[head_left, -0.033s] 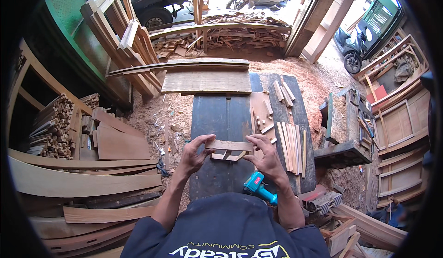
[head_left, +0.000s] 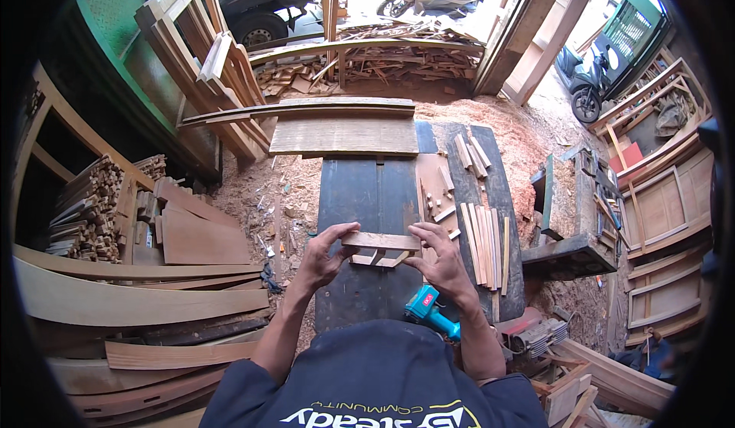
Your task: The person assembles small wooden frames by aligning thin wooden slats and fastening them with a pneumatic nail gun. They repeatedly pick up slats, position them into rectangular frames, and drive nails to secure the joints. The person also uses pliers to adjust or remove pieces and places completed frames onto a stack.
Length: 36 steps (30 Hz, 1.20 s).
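**Both hands hold a small wooden piece over the bench**

Sawdust and stacked timber surround a dark workbench (head_left: 367,198). Over its near end, the left hand (head_left: 325,258) and right hand (head_left: 438,263) each pinch one end of a small wooden piece (head_left: 380,246). A turquoise drill (head_left: 430,312) lies just below the right wrist; wood strips (head_left: 484,244) lie beside the bench's right edge.
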{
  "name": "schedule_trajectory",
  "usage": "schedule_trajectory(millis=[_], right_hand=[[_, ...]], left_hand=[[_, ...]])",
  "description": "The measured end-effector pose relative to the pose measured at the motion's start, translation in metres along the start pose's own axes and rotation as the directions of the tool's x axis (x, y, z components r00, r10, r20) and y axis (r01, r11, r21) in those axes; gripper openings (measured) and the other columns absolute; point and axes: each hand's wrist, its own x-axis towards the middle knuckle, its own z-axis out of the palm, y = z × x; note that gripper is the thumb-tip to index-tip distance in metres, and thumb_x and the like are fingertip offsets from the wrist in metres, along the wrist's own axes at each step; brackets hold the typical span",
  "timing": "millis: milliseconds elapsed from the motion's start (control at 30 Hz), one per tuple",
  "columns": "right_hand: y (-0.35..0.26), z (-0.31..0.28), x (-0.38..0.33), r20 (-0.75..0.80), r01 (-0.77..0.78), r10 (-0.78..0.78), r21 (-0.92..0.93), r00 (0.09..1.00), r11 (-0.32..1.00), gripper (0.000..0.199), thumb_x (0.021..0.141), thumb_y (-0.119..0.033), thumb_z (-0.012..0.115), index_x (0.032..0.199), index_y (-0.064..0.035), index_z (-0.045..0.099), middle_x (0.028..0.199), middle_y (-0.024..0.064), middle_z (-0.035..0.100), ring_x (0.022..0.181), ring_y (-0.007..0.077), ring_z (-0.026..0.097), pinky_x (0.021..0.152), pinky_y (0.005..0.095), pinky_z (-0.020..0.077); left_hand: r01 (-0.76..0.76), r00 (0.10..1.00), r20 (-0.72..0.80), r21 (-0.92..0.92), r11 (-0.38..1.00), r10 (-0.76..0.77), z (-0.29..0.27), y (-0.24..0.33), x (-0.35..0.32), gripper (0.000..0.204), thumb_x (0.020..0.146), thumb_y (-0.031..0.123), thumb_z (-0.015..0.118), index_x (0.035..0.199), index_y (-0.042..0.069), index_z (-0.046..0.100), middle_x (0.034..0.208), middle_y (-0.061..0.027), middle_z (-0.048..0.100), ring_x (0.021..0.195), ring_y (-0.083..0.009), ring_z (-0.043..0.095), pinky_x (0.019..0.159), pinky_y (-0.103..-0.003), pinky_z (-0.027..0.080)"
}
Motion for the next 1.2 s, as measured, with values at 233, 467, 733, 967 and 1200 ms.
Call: schedule_trajectory(millis=[233,467,733,967,1200], right_hand=[[0.018,0.012,-0.006,-0.034,-0.058,0.064,0.155,0.997,0.986,0.041,0.078,0.001,0.076,0.118,-0.0022,0.069,0.113,0.0146,0.069,0.105,0.0251,0.067,0.093,0.0325,0.0526],[0.051,0.025,-0.013,-0.200,-0.120,0.340,0.679,0.919,0.724,0.037,0.086,0.003,0.072,0.122,0.0025,0.065,0.110,0.0103,0.070,0.097,0.0160,0.066,0.089,0.0269,0.0539],[0.110,0.015,-0.030,-0.337,-0.173,0.468,0.631,0.817,0.756,0.039,0.086,-0.001,0.074,0.123,0.0054,0.064,0.105,0.0087,0.071,0.093,0.0127,0.066,0.081,0.0233,0.0541],[0.166,0.047,-0.045,-0.377,-0.491,0.464,0.030,0.801,0.871,0.041,0.076,-0.013,0.081,0.115,-0.0046,0.072,0.101,0.0159,0.074,0.087,0.0237,0.072,0.079,0.0348,0.0555],[0.192,0.075,-0.058,-0.196,-0.522,0.484,-0.337,0.853,0.783,0.033,0.079,-0.010,0.072,0.113,-0.0085,0.071,0.099,0.0160,0.072,0.097,0.0334,0.067,0.090,0.0431,0.0515]], left_hand=[[0.091,0.995,0.052,-0.086,0.992,-0.086,-0.003,-0.002,-0.004,0.069,0.084,-0.003,0.072,0.145,0.006,0.042,0.129,-0.0134,0.065,0.120,-0.0244,0.062,0.102,-0.036,0.049],[0.162,0.987,0.037,-0.140,0.977,-0.159,0.001,-0.016,-0.009,0.066,0.083,0.001,0.075,0.142,0.006,0.046,0.119,-0.0102,0.069,0.113,-0.0209,0.064,0.101,-0.036,0.049],[0.167,0.986,-0.002,-0.045,0.985,-0.167,0.010,-0.028,-0.018,0.054,0.082,0.006,0.077,0.132,0.007,0.056,0.111,-0.0091,0.072,0.104,-0.0216,0.069,0.093,-0.037,0.053],[0.208,0.977,-0.043,-0.050,0.977,-0.210,0.018,-0.040,-0.026,0.059,0.080,0.014,0.081,0.133,0.007,0.056,0.117,-0.0114,0.070,0.111,-0.0264,0.065,0.099,-0.040,0.049],[0.313,0.940,-0.145,0.000,0.950,-0.310,0.033,-0.066,-0.061,0.062,0.078,0.014,0.080,0.134,0.006,0.055,0.127,-0.0151,0.064,0.118,-0.0278,0.061,0.100,-0.040,0.049]])
